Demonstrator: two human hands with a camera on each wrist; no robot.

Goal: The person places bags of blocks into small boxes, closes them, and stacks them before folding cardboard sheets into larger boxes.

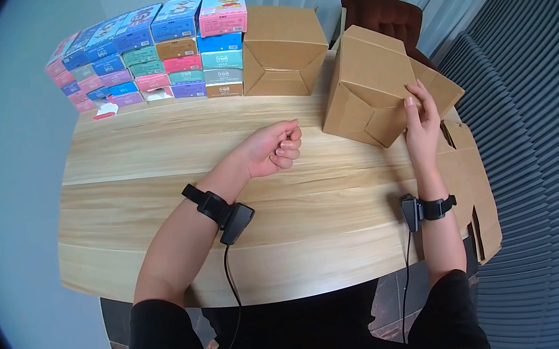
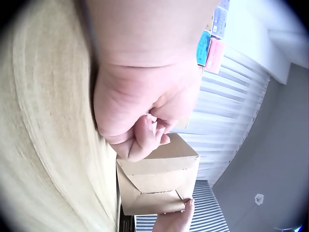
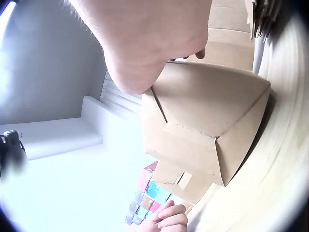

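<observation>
A brown cardboard box [image 1: 370,85] stands at an angle on the right of the table, with a flap [image 1: 441,88] sticking out on its far right side. At the box's right edge my right hand [image 1: 422,124] grips the cardboard, thumb on the near side and fingers reaching past the edge. In the right wrist view, the box's folded end panels [image 3: 207,121] face the camera, and the hand's fingers are partly hidden. My left hand [image 1: 275,148] is held over the middle of the table, fingers loosely curled, holding nothing. It is left of the box, apart from it.
Stacks of colourful small boxes [image 1: 185,74] line the table's back left. Beside them stands a second cardboard box [image 1: 281,51]. Flattened cardboard [image 1: 471,184] lies along the right edge of the table [image 1: 291,265]. Behind is a brown chair [image 1: 386,16]; blinds [image 1: 529,141] hang at right.
</observation>
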